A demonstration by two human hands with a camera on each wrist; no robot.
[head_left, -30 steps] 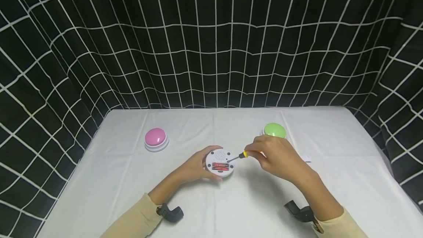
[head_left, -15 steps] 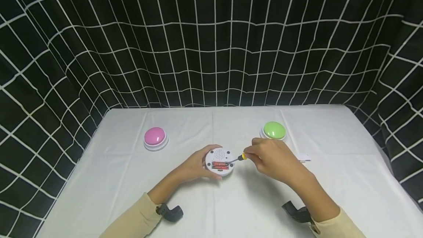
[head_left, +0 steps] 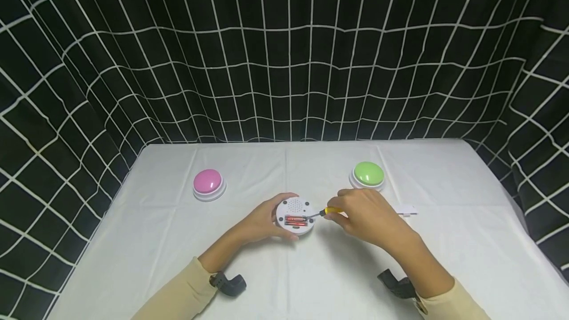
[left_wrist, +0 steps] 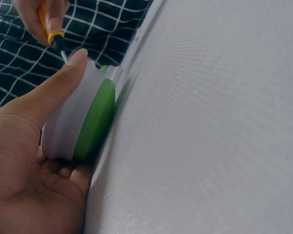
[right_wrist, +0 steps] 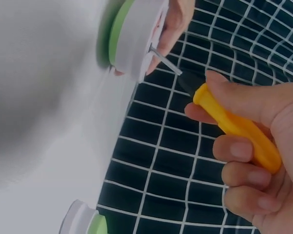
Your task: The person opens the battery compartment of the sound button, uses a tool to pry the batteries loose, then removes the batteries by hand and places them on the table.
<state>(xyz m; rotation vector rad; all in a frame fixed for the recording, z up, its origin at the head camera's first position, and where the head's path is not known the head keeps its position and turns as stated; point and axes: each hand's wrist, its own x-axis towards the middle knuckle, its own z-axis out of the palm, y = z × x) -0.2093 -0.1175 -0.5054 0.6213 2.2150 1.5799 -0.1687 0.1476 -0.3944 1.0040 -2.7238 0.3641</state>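
My left hand (head_left: 260, 222) grips a round push-button (head_left: 295, 205) by its sides, thumb near and fingers at the far side. Its white underside faces up, with a speaker grille, dark feet and an uncovered compartment where red batteries (head_left: 296, 220) lie. The left wrist view shows its green dome (left_wrist: 95, 122) turned toward the tablecloth. In my right hand (head_left: 364, 214) is a screwdriver (right_wrist: 241, 131) with a yellow and black handle, pinched between thumb and fingers. Its metal shaft (right_wrist: 166, 61) slants down to the underside, the tip at the right end of the batteries.
A pink push-button (head_left: 208, 182) stands dome up at the back left. Another green push-button (head_left: 369, 174) sits behind my right hand. A small white flat piece (head_left: 406, 210) lies to the right of that hand. The white-clothed table (head_left: 249, 172) ends at a dark gridded curtain (head_left: 289, 53).
The right hand has shifted slightly down and left, and more of the yellow handle shows. The screwdriver tip stays at the batteries' right end. My left hand holds the push-button nearly still.
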